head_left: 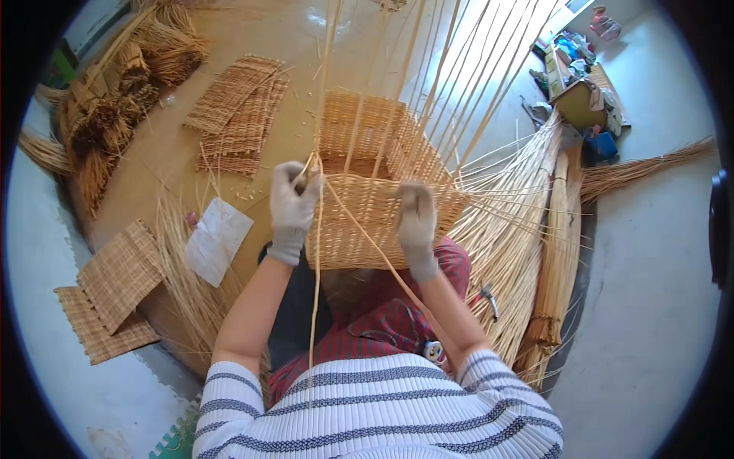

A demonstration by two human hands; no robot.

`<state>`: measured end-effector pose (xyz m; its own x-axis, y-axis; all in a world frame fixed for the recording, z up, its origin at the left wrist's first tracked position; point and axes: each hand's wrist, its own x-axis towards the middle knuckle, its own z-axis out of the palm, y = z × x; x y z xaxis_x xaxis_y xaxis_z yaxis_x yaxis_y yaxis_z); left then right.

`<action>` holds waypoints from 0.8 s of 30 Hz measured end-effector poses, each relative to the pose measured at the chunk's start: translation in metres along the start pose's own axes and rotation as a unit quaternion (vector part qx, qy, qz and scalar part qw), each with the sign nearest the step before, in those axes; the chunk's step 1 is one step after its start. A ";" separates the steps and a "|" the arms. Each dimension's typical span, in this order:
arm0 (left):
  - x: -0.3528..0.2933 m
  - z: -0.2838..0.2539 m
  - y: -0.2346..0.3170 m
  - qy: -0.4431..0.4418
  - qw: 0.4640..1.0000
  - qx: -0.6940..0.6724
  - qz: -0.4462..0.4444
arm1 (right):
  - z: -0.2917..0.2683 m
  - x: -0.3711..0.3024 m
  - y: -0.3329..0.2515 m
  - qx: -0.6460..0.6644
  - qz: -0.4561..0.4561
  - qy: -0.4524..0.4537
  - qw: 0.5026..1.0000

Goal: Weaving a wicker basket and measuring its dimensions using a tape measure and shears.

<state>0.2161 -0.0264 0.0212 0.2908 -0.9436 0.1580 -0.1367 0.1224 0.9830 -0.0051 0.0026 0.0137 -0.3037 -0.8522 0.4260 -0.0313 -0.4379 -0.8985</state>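
A half-woven, box-shaped wicker basket rests over my lap, with long upright stakes rising from its walls. My left hand, in a pale knit glove, is closed at the basket's near left corner, pinching a weaving strand whose end hangs down toward my shirt. Another pale strand slants across the near wall to my right forearm. My right hand, gloved too, grips the near wall's rim right of the middle, fingers bent over it. Part of the basket's inside is hidden behind that wall.
Flat woven panels lie at the far left, more panels nearer. A white sheet lies among loose strands. Bundles of cane line the left edge. Long pale strands fan out right, with a hand tool on them.
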 end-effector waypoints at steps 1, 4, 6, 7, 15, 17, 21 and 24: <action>-0.009 -0.001 -0.011 0.077 0.997 -0.020 0.013 | -0.009 -0.022 -0.006 0.046 0.133 0.008 0.990; -0.043 0.014 0.014 0.026 0.933 0.168 0.316 | -0.017 0.008 -0.022 -0.074 0.094 0.053 0.991; -0.051 0.038 0.040 -0.100 0.898 0.282 0.322 | 0.009 0.047 -0.028 -0.293 -0.135 -0.005 0.946; -0.058 0.048 0.053 -0.146 0.886 0.372 0.235 | 0.023 0.065 -0.041 -0.314 -0.134 -0.041 0.939; -0.052 0.068 0.029 -0.169 0.826 0.465 0.270 | -0.039 -0.007 -0.051 -0.335 0.020 0.033 0.941; -0.059 0.065 0.027 -0.123 0.862 0.389 0.300 | -0.018 -0.037 -0.066 -0.311 0.010 -0.006 0.950; -0.064 0.035 0.018 -0.028 0.965 0.031 0.258 | 0.041 -0.031 -0.112 -0.288 -0.210 -0.192 0.914; -0.058 0.007 0.007 0.098 0.961 0.150 0.210 | 0.047 -0.029 -0.121 -0.258 -0.154 -0.196 0.934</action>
<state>0.1918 0.0274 0.0177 0.3197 -0.7501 0.5789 -0.5391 0.3584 0.7622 0.0523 0.0667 0.1156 0.1630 -0.7927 0.5874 -0.5452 -0.5686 -0.6160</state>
